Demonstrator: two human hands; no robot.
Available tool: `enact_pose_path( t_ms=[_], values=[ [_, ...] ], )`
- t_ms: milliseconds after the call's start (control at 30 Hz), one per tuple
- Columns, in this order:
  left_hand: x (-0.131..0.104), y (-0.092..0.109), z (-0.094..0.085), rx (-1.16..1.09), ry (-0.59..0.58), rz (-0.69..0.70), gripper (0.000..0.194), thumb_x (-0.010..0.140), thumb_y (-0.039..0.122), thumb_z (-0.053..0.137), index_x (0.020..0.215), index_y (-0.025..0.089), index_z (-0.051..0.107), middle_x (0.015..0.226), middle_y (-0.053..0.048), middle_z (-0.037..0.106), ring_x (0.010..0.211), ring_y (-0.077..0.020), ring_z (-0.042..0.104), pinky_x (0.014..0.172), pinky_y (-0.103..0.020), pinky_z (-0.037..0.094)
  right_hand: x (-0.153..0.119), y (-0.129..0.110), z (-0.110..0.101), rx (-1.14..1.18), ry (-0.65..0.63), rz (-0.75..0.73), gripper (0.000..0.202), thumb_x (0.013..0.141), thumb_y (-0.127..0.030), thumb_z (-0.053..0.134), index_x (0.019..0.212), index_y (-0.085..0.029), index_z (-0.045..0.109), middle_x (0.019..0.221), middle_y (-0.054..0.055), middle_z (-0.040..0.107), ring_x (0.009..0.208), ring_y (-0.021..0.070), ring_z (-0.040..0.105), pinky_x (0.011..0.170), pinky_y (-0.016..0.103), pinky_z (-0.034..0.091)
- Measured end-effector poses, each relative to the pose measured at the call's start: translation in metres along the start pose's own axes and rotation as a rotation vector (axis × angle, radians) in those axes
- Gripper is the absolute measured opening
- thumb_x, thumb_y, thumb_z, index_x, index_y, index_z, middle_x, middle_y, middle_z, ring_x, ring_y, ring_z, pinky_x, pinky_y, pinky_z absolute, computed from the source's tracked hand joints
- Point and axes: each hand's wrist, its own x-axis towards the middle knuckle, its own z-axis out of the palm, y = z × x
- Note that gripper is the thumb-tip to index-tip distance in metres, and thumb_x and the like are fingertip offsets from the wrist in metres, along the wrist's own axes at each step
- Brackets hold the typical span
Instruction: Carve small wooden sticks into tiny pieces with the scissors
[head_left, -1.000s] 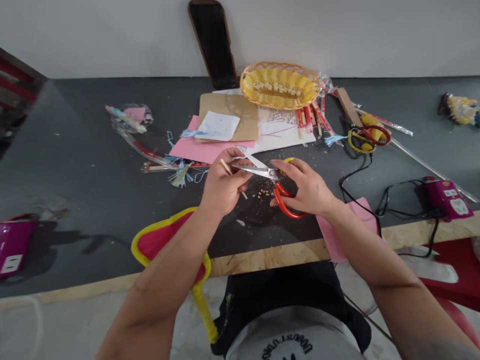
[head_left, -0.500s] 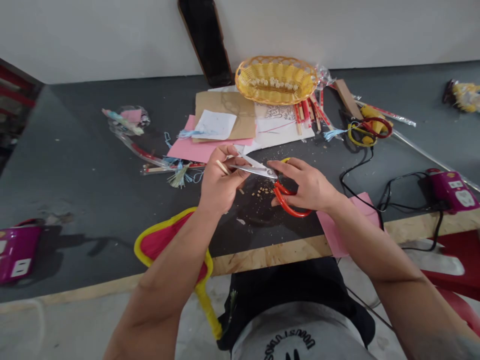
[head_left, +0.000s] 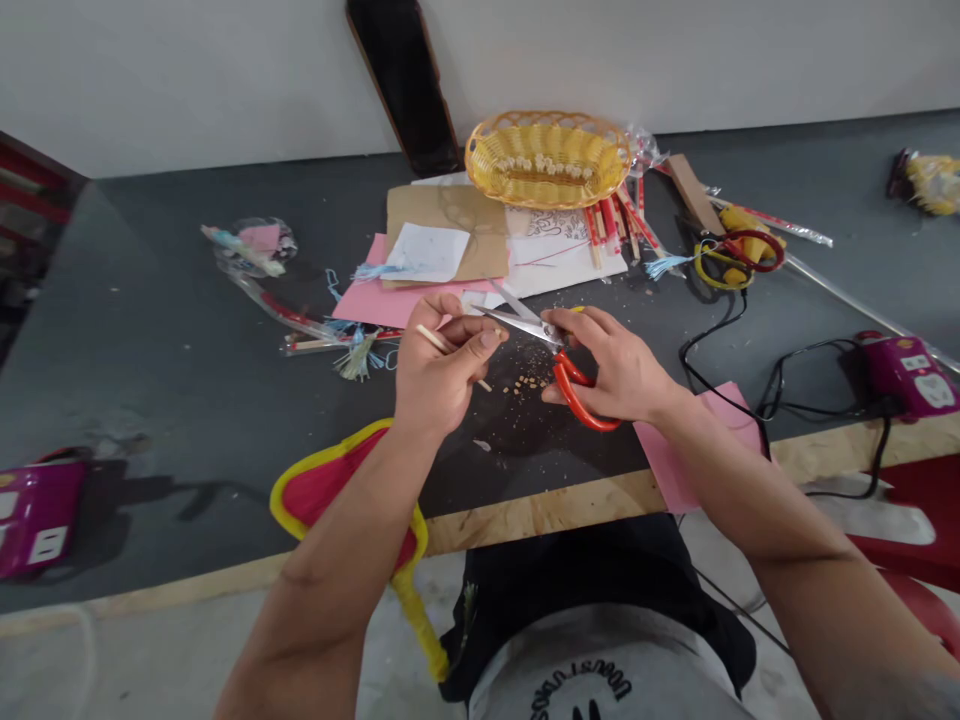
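Observation:
My left hand (head_left: 444,365) is closed around a thin pale wooden stick (head_left: 433,338), which pokes out on both sides of the fingers. Something small, perhaps a cut bit, is pinched at thumb and forefinger. In my right hand (head_left: 616,365) are scissors with red handles (head_left: 581,397); their blades (head_left: 525,318) are apart and point left, tips close to my left fingers. Small wooden crumbs (head_left: 525,383) lie on the dark tabletop (head_left: 480,470) under the hands.
Behind the hands are pink paper (head_left: 365,298), brown card (head_left: 480,240) and a yellow wicker basket (head_left: 551,170). Second scissors (head_left: 739,258) lie at right. A yellow-edged red fan (head_left: 322,480) overhangs the front edge. Purple boxes (head_left: 907,375) stand at both sides.
The scissors have drawn slightly right and away from my left fingertips, which were between or behind the blades before. My left hand still holds the stick.

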Motion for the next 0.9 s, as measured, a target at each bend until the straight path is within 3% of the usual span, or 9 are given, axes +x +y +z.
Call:
enact_pose_path(
  t_ms=[200,633,900],
  values=[
    [0.0008,-0.0005,0.0019,0.002,0.024,0.055,0.058,0.056,0.024,0.097,0.089,0.025,0.049,0.067,0.006,0.071,0.043,-0.0065,0.050,0.035,-0.018,0.026,-0.0014,-0.0036,0.0024,-0.124,-0.006,-0.017,0.073,0.084,-0.065,0.067,0.139,-0.018,0.053,0.114,0.013,0.065,0.108,0.0298,0.062,0.096,0.047,0.055],
    [0.0009,-0.0057,-0.0003,0.070,0.075,0.154,0.054,0.057,0.019,0.096,0.088,0.022,0.052,0.066,0.005,0.071,0.045,-0.0076,0.056,0.033,-0.017,0.031,-0.0022,-0.0077,0.0044,-0.212,0.011,0.007,0.066,0.087,-0.052,0.069,0.142,-0.019,0.054,0.113,0.012,0.066,0.108,0.0302,0.061,0.095,0.048,0.056],
    [-0.0002,-0.0062,0.0008,0.057,0.066,0.184,0.053,0.060,0.017,0.095,0.089,0.022,0.051,0.068,0.005,0.071,0.052,-0.0085,0.063,0.040,-0.016,0.038,-0.0021,-0.0095,0.0073,-0.159,0.010,0.013,0.070,0.087,-0.056,0.069,0.142,-0.016,0.054,0.115,0.012,0.067,0.107,0.0289,0.063,0.097,0.047,0.056]
  ],
)
